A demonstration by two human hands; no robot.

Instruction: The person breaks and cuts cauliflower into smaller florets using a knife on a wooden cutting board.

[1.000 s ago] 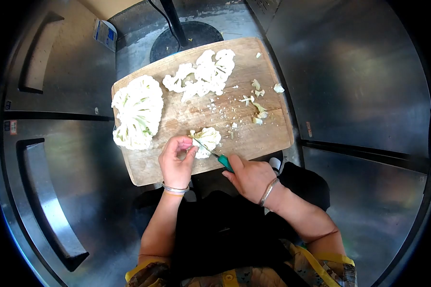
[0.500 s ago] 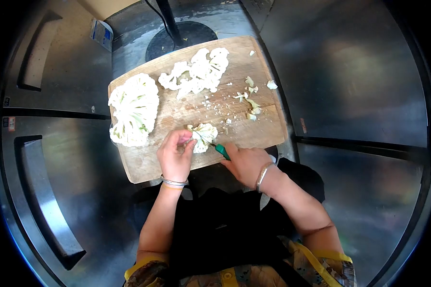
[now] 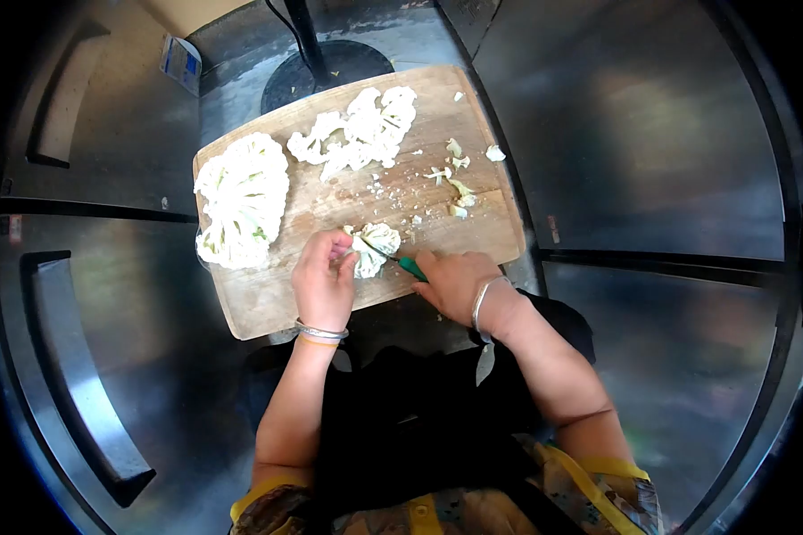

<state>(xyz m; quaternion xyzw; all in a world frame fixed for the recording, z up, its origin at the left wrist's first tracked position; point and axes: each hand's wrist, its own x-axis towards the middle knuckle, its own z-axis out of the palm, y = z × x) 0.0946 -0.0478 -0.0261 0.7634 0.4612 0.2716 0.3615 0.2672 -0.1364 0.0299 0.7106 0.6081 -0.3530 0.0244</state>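
A cauliflower piece lies near the front edge of the wooden cutting board. My left hand pinches its left side between thumb and fingers. My right hand is wrapped round the green handle of a knife, whose thin blade sits in the piece, with a gap showing between its parts. At the board's left rests a large cauliflower chunk. Several cut florets lie in a group along the far side.
Small trimmings and crumbs are scattered over the board's right half. Behind the board stands a black pole on a round base. Steel cabinets close in on both sides; the left ones have long handles.
The knife blade has worked into the cauliflower piece, and its parts have spread apart. Both hands keep their grip. The whole view has shifted slightly.
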